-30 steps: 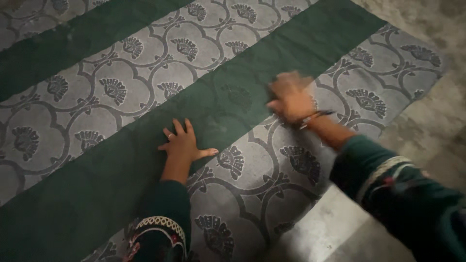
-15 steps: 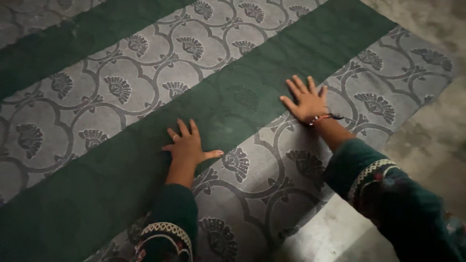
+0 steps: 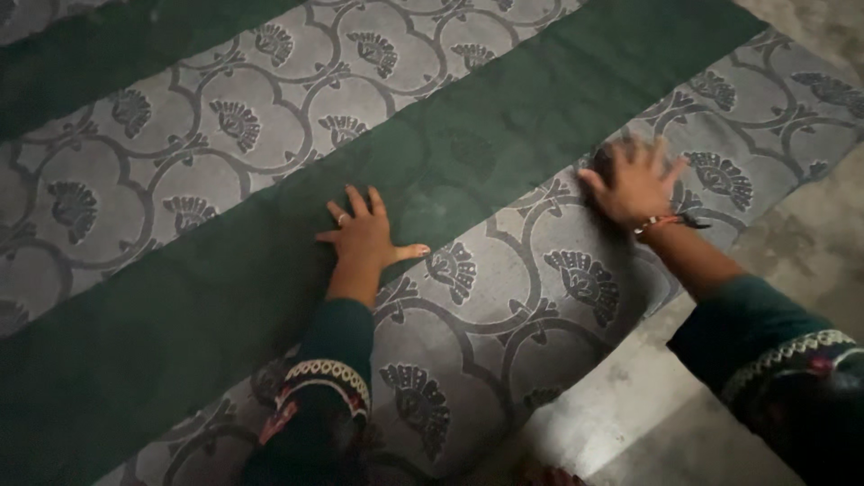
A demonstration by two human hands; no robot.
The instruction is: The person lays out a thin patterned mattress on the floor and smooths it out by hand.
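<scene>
Left hand [image 3: 367,236] flat, fingers spread, pressed on green band of patterned cloth [image 3: 225,135] laid out over concrete floor [image 3: 792,261]; right hand [image 3: 634,184] open, blurred, on grey floral band near cloth edge, gripping nothing.

Left hand [image 3: 367,236] flat, fingers spread — right hand [image 3: 634,184] open, blurred.
</scene>
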